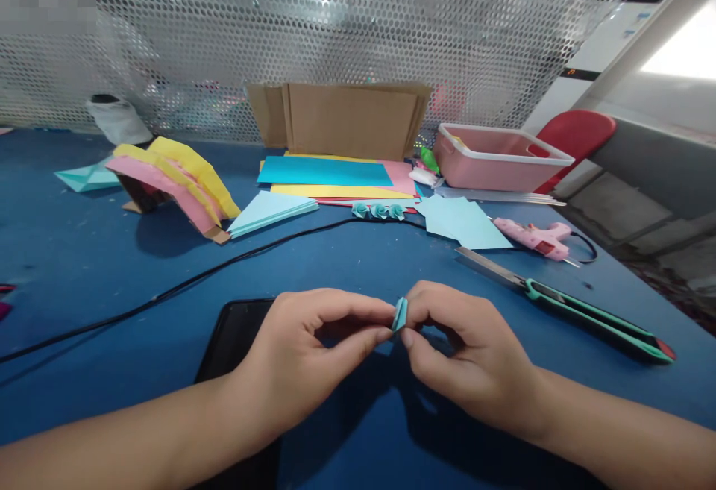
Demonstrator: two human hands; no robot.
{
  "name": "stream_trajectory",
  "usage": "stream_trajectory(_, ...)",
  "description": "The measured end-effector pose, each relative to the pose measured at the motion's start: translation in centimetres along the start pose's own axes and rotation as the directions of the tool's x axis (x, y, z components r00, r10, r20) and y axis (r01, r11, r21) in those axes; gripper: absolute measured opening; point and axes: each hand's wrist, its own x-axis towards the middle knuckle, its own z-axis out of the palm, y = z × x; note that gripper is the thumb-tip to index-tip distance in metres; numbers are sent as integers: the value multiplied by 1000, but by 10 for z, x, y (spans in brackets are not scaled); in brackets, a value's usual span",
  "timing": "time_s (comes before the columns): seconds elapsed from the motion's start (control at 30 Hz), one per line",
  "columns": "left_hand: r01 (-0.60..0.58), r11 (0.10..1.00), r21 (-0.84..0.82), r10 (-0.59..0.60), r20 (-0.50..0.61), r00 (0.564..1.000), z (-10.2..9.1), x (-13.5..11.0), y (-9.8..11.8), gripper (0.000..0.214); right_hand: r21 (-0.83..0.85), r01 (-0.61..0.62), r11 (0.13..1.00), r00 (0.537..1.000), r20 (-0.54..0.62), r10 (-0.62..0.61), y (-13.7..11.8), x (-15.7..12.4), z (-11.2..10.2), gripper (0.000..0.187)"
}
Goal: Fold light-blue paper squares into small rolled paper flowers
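Observation:
A small piece of light-blue folded paper (399,315) is pinched between my two hands, just above the blue table. My left hand (318,348) grips its left side with thumb and index finger. On the other side, the thumb and curled fingers of my right hand (464,348) close on it. Past my hands, several light-blue paper roses (379,211) sit in a row by a black cable. Light-blue paper sheets (464,220) lie to their right, and a stack of folded light-blue paper (274,212) lies to their left.
A utility knife (598,322) lies on the right, blade out, near a pink glue gun (534,236). Behind stand a pink basket (503,162) and cardboard sheets (352,118). A pink and yellow paper arch (173,177) stands left. A black tablet-like slab (235,333) lies under my left forearm.

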Motion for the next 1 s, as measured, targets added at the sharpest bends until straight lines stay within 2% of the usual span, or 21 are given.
stream_trajectory(0.13,34,994,-100,-30,40,999,1,1,-3,10,37,-21,999,999,26,20,1,0,1,13)
stream_trajectory(0.23,34,993,-113,-28,56,998,2,-1,-4,18,36,-29,999,999,45,27,2,0,2,13)
stream_trajectory(0.33,1,1000,-30,0,49,999,4,-5,-3,27,23,10,1000,997,75,-12,1,-2,4,13)
stream_trajectory(0.5,-84,993,83,79,65,995,6,-9,-2,29,1,85,996,992,93,-84,-2,-3,7,13)
stream_trajectory(0.63,-132,987,96,127,57,990,6,-9,-4,27,-16,65,998,995,73,-63,-4,-4,7,12)
stream_trajectory(0.73,-94,993,64,91,55,994,7,-9,-5,27,17,8,1000,1000,-28,-8,-7,-5,9,15)
stream_trajectory(0.8,-59,997,39,58,29,998,7,-8,-5,30,29,22,999,996,-83,-19,-9,-6,11,22)
stream_trajectory(1.0,-20,1000,15,20,-12,1000,8,-6,-5,30,-107,101,989,993,-58,-107,-11,-6,10,20)
